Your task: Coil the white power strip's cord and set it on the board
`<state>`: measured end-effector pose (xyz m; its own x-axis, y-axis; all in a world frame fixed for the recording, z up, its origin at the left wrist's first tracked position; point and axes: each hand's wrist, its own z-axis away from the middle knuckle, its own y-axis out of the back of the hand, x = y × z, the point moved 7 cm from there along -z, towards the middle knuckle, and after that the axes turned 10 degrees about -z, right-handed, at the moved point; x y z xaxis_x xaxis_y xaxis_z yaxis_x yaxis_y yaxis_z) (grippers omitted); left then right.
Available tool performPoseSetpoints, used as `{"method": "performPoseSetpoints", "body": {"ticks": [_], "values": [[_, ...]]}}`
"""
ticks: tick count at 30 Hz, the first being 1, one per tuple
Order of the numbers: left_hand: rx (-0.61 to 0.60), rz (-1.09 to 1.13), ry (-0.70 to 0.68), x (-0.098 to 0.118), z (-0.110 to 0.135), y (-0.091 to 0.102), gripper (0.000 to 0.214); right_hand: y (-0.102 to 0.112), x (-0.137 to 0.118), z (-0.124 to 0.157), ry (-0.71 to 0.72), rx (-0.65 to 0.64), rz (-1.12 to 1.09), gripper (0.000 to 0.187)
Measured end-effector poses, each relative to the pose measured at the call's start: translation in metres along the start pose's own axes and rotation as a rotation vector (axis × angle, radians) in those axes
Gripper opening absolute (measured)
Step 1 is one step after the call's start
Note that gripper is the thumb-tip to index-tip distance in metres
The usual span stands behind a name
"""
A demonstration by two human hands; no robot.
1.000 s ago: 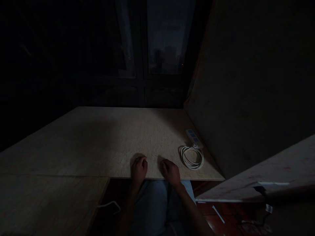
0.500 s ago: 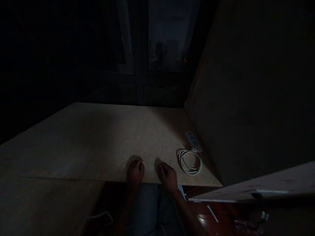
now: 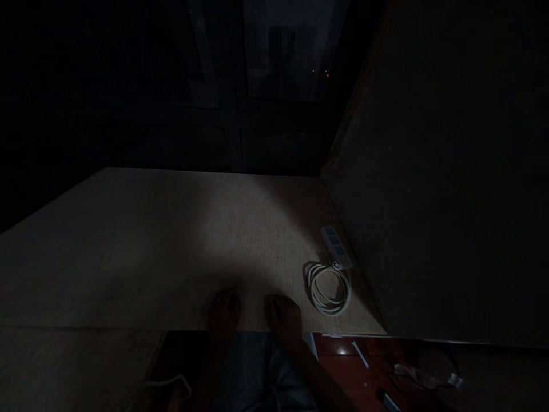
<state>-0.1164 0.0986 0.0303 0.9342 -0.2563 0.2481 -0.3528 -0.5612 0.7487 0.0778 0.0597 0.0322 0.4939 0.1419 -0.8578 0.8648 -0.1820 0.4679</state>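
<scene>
My left hand (image 3: 225, 312) rests at the front edge of the pale tabletop (image 3: 240, 229), its fingers curled into a loose fist. A short gap to the right, my right hand (image 3: 285, 317) lies on the same edge, also curled closed. No object shows in either hand, though both are in deep shadow. Nearest to my right hand is a white cable (image 3: 329, 294) wound in a coil. Its power strip (image 3: 336, 247), white with blue socket faces, lies just behind the coil.
A dark wall panel (image 3: 429, 200) rises along the table's right side. Behind the table stands a dim window (image 3: 287, 57). Below right, the reddish floor (image 3: 343, 366) holds a thin white strip (image 3: 360, 354) and other small items. A white cord (image 3: 180, 379) hangs at lower left.
The view has tipped down a little, and shadow now covers both hands. They stay closed at the table edge; the coiled cable and power strip keep their place on the table.
</scene>
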Motion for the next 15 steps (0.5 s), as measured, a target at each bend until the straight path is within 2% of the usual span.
{"method": "performPoseSetpoints", "body": {"ticks": [7,13,15], "values": [[-0.091,-0.054,0.003,-0.006,0.008,-0.004,0.022,-0.003,-0.003,0.003,0.022,-0.015,0.044,0.033],[-0.179,-0.009,0.102,-0.014,0.017,-0.010,0.019,-0.005,-0.006,0.002,0.027,-0.036,0.119,0.028],[-0.176,0.005,0.125,-0.017,0.019,-0.010,0.018,-0.006,-0.006,0.001,0.017,-0.053,0.144,0.025]]}}
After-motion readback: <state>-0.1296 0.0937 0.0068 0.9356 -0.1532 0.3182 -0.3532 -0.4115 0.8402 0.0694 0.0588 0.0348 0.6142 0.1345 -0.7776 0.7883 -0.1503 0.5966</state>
